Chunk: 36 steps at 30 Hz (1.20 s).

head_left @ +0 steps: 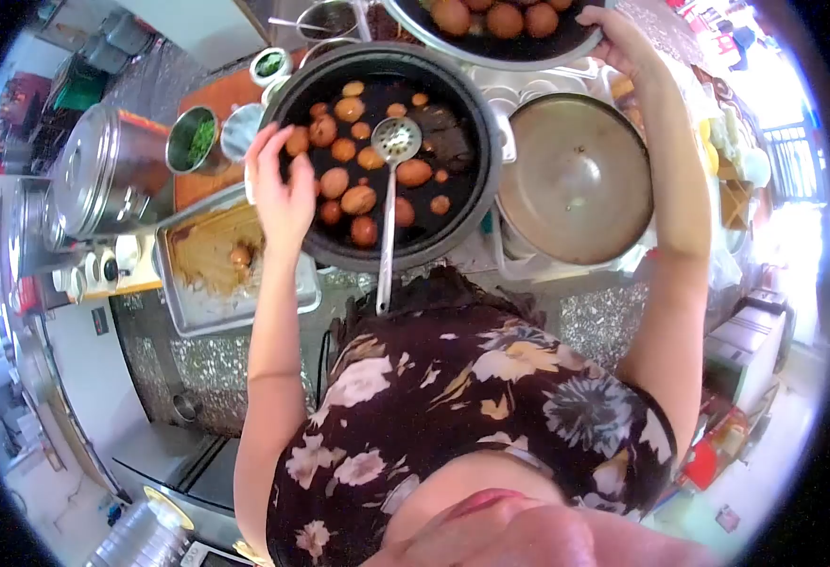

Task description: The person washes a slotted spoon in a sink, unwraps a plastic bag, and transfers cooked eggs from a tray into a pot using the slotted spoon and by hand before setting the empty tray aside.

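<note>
My left hand [283,189] is at the left rim of a large dark pot [476,203], fingers apart and loosely curved; whether it touches the rim is unclear. Brown eggs [358,199] and smaller round pieces sit in the pot's dark liquid. A slotted ladle [396,142] lies in it, its handle reaching over the near rim. My right hand [618,40] grips the right edge of a metal basin [528,64], which holds more brown eggs [505,21] and is cut off by the top of the view.
A tray [183,312] with brown residue and one egg stands left of the pot. Beyond it are a cup of chopped greens [191,142] and a lidded steel pot [89,170]. A round metal lid [576,180] lies to the right.
</note>
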Tool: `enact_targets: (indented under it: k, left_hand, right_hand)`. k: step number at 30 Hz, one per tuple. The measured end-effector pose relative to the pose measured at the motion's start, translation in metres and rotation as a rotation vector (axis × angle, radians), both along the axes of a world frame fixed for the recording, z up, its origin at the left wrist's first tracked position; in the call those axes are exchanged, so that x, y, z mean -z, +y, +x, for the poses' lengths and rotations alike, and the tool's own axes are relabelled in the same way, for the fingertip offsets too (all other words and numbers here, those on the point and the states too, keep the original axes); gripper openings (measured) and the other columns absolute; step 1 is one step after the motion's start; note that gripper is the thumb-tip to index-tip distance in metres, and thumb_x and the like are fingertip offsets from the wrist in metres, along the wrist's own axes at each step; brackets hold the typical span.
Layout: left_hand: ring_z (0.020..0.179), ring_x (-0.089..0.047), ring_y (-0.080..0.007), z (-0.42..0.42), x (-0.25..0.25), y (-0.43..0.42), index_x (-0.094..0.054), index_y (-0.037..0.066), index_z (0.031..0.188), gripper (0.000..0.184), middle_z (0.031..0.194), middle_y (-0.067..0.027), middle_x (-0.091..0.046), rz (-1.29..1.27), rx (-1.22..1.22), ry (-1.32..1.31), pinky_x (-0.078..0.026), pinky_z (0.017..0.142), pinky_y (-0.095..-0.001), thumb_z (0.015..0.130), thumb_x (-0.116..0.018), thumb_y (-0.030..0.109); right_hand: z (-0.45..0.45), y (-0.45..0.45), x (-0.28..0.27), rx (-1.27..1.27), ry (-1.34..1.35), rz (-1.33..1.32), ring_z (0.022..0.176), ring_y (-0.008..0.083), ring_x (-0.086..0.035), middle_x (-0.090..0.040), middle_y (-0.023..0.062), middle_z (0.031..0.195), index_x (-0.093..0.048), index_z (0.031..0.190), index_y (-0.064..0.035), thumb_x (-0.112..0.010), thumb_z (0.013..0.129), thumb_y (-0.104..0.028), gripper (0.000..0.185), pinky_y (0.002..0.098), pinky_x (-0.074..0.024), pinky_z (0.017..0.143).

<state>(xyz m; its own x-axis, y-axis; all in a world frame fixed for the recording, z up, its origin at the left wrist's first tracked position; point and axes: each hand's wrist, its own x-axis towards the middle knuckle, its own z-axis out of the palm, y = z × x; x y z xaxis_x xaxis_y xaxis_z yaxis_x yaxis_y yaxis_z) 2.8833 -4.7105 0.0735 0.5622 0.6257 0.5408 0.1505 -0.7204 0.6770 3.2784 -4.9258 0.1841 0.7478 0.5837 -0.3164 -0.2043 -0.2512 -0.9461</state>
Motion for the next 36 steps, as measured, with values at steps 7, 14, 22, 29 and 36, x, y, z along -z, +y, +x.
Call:
enact_targets:
  k: [7, 14, 22, 29, 36]
  left_hand:
    - [0.121, -0.037, -0.0296, 0.008, 0.020, 0.007, -0.032, 0.003, 0.131, 0.078, 0.129, -0.0175, -0.037, -0.069, 0.060, -0.018, -0.032, 0.100, -0.0401, 0.068, -0.075, 0.020]
    - [0.127, -0.025, -0.0414, 0.006, 0.034, -0.003, -0.009, 0.010, 0.140, 0.116, 0.137, -0.0283, -0.013, -0.179, 0.094, 0.180, -0.031, 0.102, -0.0436, 0.054, -0.085, 0.023]
    - [0.124, -0.026, -0.0461, 0.006, 0.039, -0.001, -0.016, 0.009, 0.139, 0.108, 0.136, -0.0295, -0.018, -0.154, 0.155, 0.175, -0.029, 0.102, -0.0473, 0.055, -0.083, 0.021]
    - [0.121, -0.030, -0.0472, 0.000, 0.044, 0.004, -0.023, 0.003, 0.135, 0.095, 0.132, -0.0328, -0.025, -0.135, 0.204, 0.081, -0.031, 0.100, -0.0462, 0.062, -0.079, 0.020]
    - [0.060, -0.061, -0.0210, -0.021, 0.029, 0.023, -0.050, -0.001, 0.087, 0.038, 0.068, -0.0127, -0.061, -0.306, -0.055, 0.052, -0.048, 0.057, -0.0326, 0.072, -0.074, 0.025]
  right_hand:
    - [-0.112, 0.054, 0.061, 0.012, -0.186, -0.212, 0.066, 0.0236, -0.063, -0.060, 0.0133, 0.081, -0.055, 0.091, 0.0089, -0.056, 0.071, -0.004, 0.023, 0.0392, -0.0562, 0.052]
    - [-0.161, 0.069, 0.085, -0.134, -0.888, -0.171, 0.071, 0.0273, -0.061, -0.060, 0.0161, 0.073, -0.049, 0.121, -0.0077, -0.049, 0.072, -0.009, 0.049, 0.0348, -0.0463, 0.072]
    - [-0.220, 0.069, 0.049, -0.078, -1.003, -0.228, 0.075, 0.0332, -0.060, -0.061, 0.0194, 0.081, -0.041, 0.131, -0.0184, -0.050, 0.072, -0.003, 0.061, 0.0391, -0.0469, 0.073]
    - [-0.224, 0.064, 0.054, -0.060, -1.409, -0.036, 0.095, 0.0303, -0.060, -0.056, 0.0122, 0.116, -0.043, 0.130, -0.0195, -0.052, 0.071, 0.004, 0.065, 0.0369, -0.0495, 0.077]
    - [-0.228, 0.051, 0.047, -0.043, -1.507, -0.027, 0.096, 0.0223, -0.062, -0.056, 0.0148, 0.118, -0.047, 0.128, -0.0112, -0.054, 0.070, 0.010, 0.062, 0.0287, -0.0505, 0.075]
